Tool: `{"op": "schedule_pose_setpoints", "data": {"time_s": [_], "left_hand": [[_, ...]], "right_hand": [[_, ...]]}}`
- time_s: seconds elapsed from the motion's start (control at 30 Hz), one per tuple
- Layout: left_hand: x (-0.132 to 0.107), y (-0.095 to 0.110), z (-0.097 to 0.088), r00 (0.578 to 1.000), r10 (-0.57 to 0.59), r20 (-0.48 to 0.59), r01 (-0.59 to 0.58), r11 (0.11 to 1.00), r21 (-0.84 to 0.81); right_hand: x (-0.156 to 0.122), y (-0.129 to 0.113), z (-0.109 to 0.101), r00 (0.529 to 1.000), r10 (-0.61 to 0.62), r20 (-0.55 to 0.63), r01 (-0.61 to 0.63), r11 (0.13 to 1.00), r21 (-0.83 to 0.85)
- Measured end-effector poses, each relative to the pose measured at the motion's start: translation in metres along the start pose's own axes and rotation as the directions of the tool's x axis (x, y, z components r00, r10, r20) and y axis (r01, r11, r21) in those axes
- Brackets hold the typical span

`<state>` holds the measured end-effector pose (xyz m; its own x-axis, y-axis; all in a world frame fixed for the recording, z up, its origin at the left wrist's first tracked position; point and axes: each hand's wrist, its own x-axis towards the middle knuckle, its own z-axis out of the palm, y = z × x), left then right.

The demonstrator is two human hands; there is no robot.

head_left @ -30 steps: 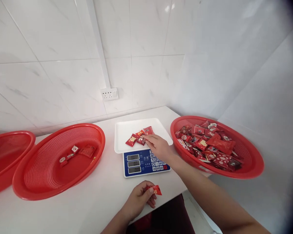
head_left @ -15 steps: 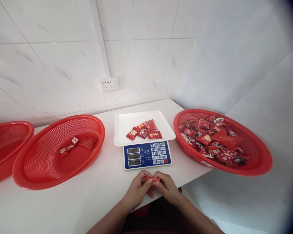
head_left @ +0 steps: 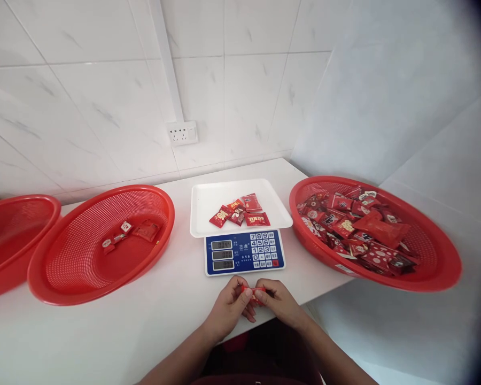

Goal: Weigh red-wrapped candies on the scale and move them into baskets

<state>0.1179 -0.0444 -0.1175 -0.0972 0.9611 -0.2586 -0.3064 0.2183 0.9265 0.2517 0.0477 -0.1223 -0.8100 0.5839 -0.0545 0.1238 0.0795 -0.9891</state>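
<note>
My left hand (head_left: pixel 227 309) and my right hand (head_left: pixel 280 303) meet at the table's front edge, both pinching one small red sweet packet (head_left: pixel 253 290) between their fingertips. Just beyond them stands a blue digital scale (head_left: pixel 244 252) with a white tray (head_left: pixel 208 200) on top. Several red packets (head_left: pixel 240 210) lie on that tray. To the right, a wide red basket (head_left: pixel 428 278) is heaped with red wrapped sweets (head_left: pixel 355 227). Left of the scale, another red basket (head_left: pixel 64 270) holds a few packets (head_left: pixel 132 233).
A third red basket (head_left: pixel 8 246) sits at the far left, partly out of view. The white table (head_left: pixel 104 331) runs into a tiled corner; a wall socket (head_left: pixel 181 132) and a vertical conduit are behind the scale. The table's front edge is right under my hands.
My right hand left the scale tray and came back to the front edge, joining my left hand on the packet. One more packet lies on the tray. The view has tilted slightly.
</note>
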Motion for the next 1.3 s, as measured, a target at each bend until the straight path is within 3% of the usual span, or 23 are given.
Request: {"op": "schedule_pose_setpoints", "data": {"time_s": [0.4, 0.6, 1.0, 1.3], "left_hand": [[0.000, 0.002, -0.002, 0.998, -0.022, 0.064, 0.017, 0.997, 0.074], [-0.001, 0.003, -0.002, 0.998, -0.015, 0.059, 0.010, 0.996, 0.090], [-0.001, 0.001, -0.002, 0.998, -0.024, 0.063, 0.019, 0.996, 0.083], [-0.012, 0.015, -0.006, 0.999, 0.026, 0.037, -0.031, 0.989, 0.144]], "right_hand": [[0.000, 0.000, -0.005, 0.999, -0.009, 0.043, 0.005, 0.997, 0.077], [0.001, 0.003, -0.005, 1.000, -0.002, 0.021, 0.001, 0.999, 0.040], [0.001, -0.008, -0.004, 0.995, 0.008, 0.104, -0.019, 0.994, 0.106], [0.001, -0.017, 0.005, 0.994, -0.010, 0.111, -0.004, 0.991, 0.133]]}}
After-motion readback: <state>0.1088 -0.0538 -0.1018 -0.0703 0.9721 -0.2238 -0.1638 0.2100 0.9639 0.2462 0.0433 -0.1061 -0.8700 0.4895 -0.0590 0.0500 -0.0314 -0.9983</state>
